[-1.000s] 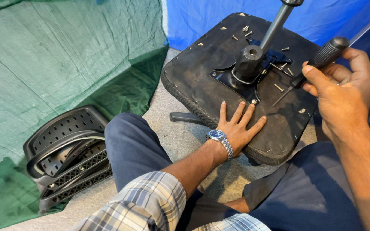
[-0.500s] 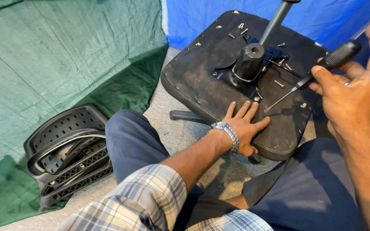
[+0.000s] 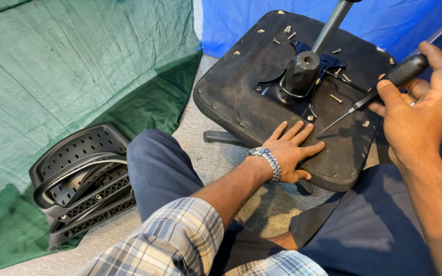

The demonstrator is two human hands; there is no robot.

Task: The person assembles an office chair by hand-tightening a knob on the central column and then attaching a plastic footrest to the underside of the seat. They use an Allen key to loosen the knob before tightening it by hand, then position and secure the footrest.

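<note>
**Screwdriver poised over upturned chair seat**

Your right hand (image 3: 415, 117) grips the screwdriver (image 3: 379, 92), tip just above the chair seat (image 3: 241, 87) at 3 o'clock of its metal plate (image 3: 303, 99). Your left hand (image 3: 290, 151) lies flat, fingers spread, at the seat's 6 o'clock edge.

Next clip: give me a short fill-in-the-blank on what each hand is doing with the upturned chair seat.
1. The left hand lies flat on the underside of the chair seat, and a metal ____ is on its wrist.
2. The right hand grips a ____ by its black handle.
3. Loose screws lie on the seat around the black metal ____ at its middle.

Missing words: wristwatch; screwdriver; mounting plate
</note>
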